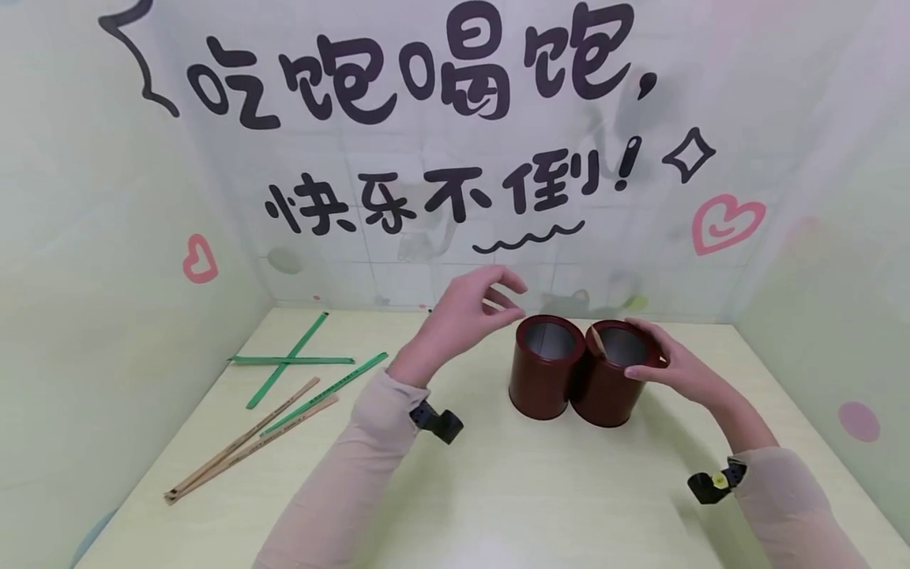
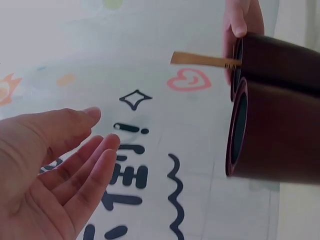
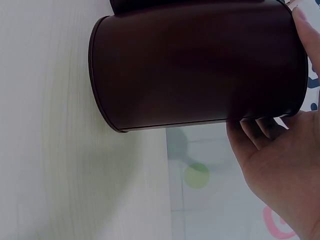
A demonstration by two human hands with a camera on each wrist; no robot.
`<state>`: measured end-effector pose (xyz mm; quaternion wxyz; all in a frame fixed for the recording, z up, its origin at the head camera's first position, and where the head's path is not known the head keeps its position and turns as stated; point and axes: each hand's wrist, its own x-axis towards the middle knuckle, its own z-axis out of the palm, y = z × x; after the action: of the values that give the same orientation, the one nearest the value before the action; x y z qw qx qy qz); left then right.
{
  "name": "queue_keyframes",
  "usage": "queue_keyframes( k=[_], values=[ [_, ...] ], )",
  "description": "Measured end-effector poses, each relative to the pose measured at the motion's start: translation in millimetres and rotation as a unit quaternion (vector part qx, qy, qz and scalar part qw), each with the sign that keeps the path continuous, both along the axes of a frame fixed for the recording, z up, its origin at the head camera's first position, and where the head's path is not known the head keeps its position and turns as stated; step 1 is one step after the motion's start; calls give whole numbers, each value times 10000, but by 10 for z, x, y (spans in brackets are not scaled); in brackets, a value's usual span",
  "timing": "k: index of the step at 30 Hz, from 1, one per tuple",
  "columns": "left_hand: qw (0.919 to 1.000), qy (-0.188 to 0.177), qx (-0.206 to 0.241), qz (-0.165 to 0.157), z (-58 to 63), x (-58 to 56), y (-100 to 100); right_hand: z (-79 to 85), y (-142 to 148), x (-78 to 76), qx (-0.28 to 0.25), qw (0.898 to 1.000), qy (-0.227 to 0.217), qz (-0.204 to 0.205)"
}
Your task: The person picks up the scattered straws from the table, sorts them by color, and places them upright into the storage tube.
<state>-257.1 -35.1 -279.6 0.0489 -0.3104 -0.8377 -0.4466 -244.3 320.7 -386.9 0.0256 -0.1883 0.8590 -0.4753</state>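
Two dark red round holders [image 1: 538, 379] stand upright side by side on the table, open at the top. My right hand [image 1: 671, 359] grips the right-hand holder [image 3: 200, 65] near its rim, thumb on the near side and fingers round the far side. From that holder's mouth pokes a narrow brown paper-wrapped stick [image 2: 202, 60] with printed letters; its lower end is hidden inside. Left of the other holder, my left hand [image 1: 472, 308] hangs in the air above rim height, fingers loosely bent and apart, holding nothing.
On the table's left side lie several long thin sticks: two crossed green ones [image 1: 266, 387], another green one [image 1: 355, 380], and brown ones [image 1: 235, 448] below. A printed wall sheet [image 1: 398, 276] rises behind the table, with side panels at left and right.
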Motion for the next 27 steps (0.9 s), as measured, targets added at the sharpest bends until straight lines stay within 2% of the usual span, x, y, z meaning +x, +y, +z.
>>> queue_keyframes(
  k=[11,20,27],
  values=[
    [9976,-307,135,601,-104,22,-539,-6,16,4,-10,10000,2,-14],
    [9945,-552,294,841,-219,45,-858,-23,16,5,8,10000,-2,-33],
    [9902,-756,403,1100,-326,111,-1160,-4,-6,3,48,10000,-21,-62]
  ],
)
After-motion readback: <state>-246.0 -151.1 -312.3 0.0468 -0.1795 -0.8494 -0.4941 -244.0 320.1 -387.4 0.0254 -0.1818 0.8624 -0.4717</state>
